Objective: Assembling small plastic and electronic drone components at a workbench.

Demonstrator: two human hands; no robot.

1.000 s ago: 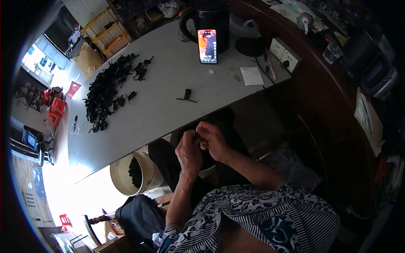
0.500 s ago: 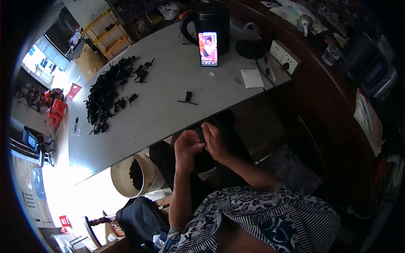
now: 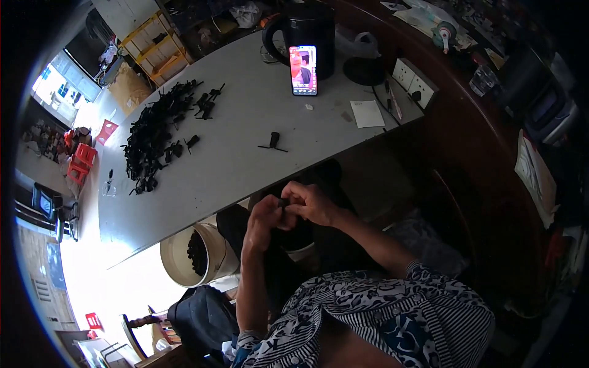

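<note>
Just below the table's front edge, my left hand (image 3: 264, 216) and my right hand (image 3: 311, 204) meet over my lap. Both pinch a small black plastic part (image 3: 283, 202), mostly hidden by the fingers. On the grey table (image 3: 233, 165), beyond my hands, lies a single black part with thin arms (image 3: 274, 141). A heap of similar black parts (image 3: 150, 132) spreads over the table's left side, with a few loose ones beside it. Under the front edge, left of my hands, a cream bucket (image 3: 172, 260) holds black pieces.
A lit phone (image 3: 304, 80) leans against a black kettle (image 3: 316, 37) at the back. To their right are a white paper (image 3: 367, 114), a pen and a socket strip (image 3: 414, 83). A dark bag (image 3: 205, 316) sits by my left arm.
My hands have shifted slightly left and a little lower. The right fingers have turned across toward the left hand, and the black part now shows between them. The phone picture differs.
</note>
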